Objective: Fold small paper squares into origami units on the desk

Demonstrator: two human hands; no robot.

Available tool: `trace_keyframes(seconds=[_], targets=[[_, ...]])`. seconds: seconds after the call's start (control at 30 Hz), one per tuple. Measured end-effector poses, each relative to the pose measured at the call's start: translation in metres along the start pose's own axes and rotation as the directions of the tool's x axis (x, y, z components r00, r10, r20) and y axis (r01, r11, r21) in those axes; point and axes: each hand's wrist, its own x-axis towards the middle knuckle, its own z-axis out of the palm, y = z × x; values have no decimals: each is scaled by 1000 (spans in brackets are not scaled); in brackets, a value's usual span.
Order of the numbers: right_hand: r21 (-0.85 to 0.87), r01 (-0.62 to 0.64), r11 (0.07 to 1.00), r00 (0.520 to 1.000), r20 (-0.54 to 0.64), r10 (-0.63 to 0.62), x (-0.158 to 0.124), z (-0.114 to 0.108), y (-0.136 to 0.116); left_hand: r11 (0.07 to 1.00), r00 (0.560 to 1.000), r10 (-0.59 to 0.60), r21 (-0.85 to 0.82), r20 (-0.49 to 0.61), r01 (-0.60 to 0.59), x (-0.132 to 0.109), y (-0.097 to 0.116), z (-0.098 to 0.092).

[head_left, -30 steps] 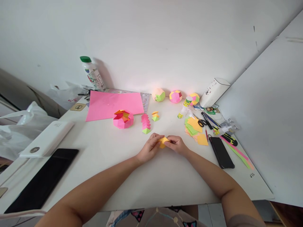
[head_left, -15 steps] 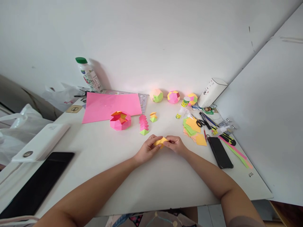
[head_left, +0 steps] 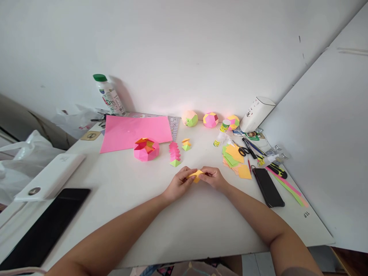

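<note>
Both of my hands meet over the middle of the white table [head_left: 178, 222]. My left hand [head_left: 179, 184] and my right hand [head_left: 214, 177] pinch a small folded yellow paper piece [head_left: 196, 175] between their fingertips, just above the tabletop. Beyond them lies a row of folded pink paper units with a green one at its near end [head_left: 174, 153]. A pink paper bowl shape with orange and yellow folds inside [head_left: 146, 148] sits to the left of that row. A loose pile of yellow, green and orange paper squares [head_left: 235, 158] lies to the right of my right hand.
A pink sheet [head_left: 132, 130], a green-capped bottle [head_left: 107, 94] and three paper balls [head_left: 211, 119] stand by the wall. Scissors [head_left: 243, 149], pens, glue bottles and a black phone [head_left: 267, 186] crowd the right side. A white device [head_left: 48, 176] and dark tablet [head_left: 43, 230] lie left.
My hands have stayed together on the yellow paper, with small shifts of the fingers. The paper now looks flatter and more edge-on. The view has drifted slightly.
</note>
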Motion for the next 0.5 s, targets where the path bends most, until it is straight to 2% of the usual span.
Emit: trace_keyframes(seconds=[0.23,0.4,0.5], targets=[[-26,-17,1000,999,-30,16,0,1,-2,987,1000,-8,163,27,3,-1,8,-1],[75,-93,993,990,-98,100,0,2,1,980,999,-20,198,31,13,-1,9,-1],[100,-105,989,989,-93,114,1,2,4,979,999,-25,202,34,18,-1,9,-1]])
